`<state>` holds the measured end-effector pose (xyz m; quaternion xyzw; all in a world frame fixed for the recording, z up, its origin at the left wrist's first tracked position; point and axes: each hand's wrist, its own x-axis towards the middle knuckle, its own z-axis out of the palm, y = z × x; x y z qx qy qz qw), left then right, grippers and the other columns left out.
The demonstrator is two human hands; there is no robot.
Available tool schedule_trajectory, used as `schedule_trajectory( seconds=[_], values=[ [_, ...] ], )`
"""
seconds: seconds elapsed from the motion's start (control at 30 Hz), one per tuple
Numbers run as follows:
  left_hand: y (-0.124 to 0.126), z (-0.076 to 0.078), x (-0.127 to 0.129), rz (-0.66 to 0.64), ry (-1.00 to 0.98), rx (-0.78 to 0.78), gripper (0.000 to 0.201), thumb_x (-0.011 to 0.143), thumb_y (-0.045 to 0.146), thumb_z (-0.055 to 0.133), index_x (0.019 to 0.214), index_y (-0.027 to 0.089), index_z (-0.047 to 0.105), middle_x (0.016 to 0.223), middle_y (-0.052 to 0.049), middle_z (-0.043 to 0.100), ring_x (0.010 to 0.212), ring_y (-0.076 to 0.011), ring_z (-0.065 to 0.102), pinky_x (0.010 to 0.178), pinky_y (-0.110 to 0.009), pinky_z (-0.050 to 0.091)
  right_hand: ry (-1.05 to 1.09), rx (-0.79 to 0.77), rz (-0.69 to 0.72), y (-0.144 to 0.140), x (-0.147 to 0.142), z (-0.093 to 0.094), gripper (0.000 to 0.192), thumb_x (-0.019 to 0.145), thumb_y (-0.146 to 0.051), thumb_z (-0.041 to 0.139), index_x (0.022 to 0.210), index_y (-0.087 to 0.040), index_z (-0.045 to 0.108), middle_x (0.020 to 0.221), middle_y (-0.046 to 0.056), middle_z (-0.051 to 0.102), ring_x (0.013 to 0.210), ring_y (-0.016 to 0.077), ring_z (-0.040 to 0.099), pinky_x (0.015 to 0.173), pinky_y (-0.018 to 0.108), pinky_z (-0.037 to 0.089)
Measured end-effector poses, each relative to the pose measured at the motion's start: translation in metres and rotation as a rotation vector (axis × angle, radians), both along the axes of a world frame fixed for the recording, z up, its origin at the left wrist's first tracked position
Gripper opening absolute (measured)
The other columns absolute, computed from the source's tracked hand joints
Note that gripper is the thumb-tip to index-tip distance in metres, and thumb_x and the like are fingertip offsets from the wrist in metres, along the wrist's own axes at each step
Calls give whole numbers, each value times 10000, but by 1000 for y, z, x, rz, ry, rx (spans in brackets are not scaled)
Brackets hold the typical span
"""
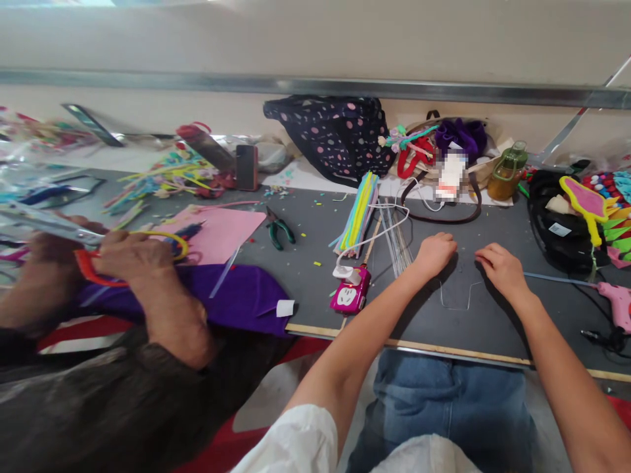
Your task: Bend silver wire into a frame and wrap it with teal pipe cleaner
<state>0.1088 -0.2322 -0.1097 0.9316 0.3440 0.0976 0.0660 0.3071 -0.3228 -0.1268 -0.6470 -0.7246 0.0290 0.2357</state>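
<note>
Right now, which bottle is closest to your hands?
The green-and-amber bottle, beyond my right hand; the red-topped bottle is farther off, left of the spotted bag.

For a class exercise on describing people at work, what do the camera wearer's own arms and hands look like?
The left arm has a loose white sleeve ending near the elbow. The right arm is bare as far as it shows. Neither the left hand nor right hand wears a glove.
</note>
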Motion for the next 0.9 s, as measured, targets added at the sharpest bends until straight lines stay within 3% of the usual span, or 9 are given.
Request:
schedule_trajectory(
  seconds=[0.13,0.23,0.33,0.4,0.53,0.67,0.9],
  values=[
    [-22,6,-29,74,-170,-48,224,958,239,480,950,198,700,918,-63,626,949,-194,561,785,-301,437,234,61,-71,-39,17,7,232,939,-356,529,946,-229,724,934,37,683,817,173,636,737,284,473],
    [-47,5,-47,109,-255,-112,188,942,249,522,931,202,704,922,-46,643,914,-178,568,793,-298,449,288,51,-100,-60,20,7,244,933,-383,535,942,-233,727,939,43,687,810,182,645,745,302,495],
    [-78,-1,-52,53,-312,-149,194,947,272,520,933,192,696,963,-48,664,927,-179,577,821,-305,460,236,31,-25,-69,14,-1,257,948,-361,507,1010,-240,725,986,57,686,909,201,648,799,326,510],
    [-100,-5,-50,-50,-317,-159,230,964,302,485,976,190,685,1027,-59,668,962,-185,577,857,-315,464,150,22,44,-70,8,-7,267,956,-333,492,1073,-246,716,1054,68,678,999,217,628,841,346,513],
    [-132,-13,-44,-168,-251,-139,304,971,387,457,1100,176,634,1113,-95,644,1035,-221,554,901,-360,465,-44,10,114,-71,-2,-13,299,965,-308,479,1160,-233,692,1173,94,646,1094,250,577,873,382,512],
    [-145,-16,-44,-166,-180,-100,346,962,428,459,1133,162,600,1144,-109,619,1106,-257,521,929,-392,456,-142,-10,133,-75,-8,-12,306,972,-299,473,1164,-200,689,1160,111,646,1052,255,575,880,392,500],
    [-148,-19,-45,-158,-146,-77,326,973,396,437,1147,159,580,1102,-107,619,1035,-244,550,912,-385,462,-183,-18,129,-77,-11,-12,293,972,-281,468,1130,-190,697,1123,114,655,1007,251,567,865,390,481]
  ],
)
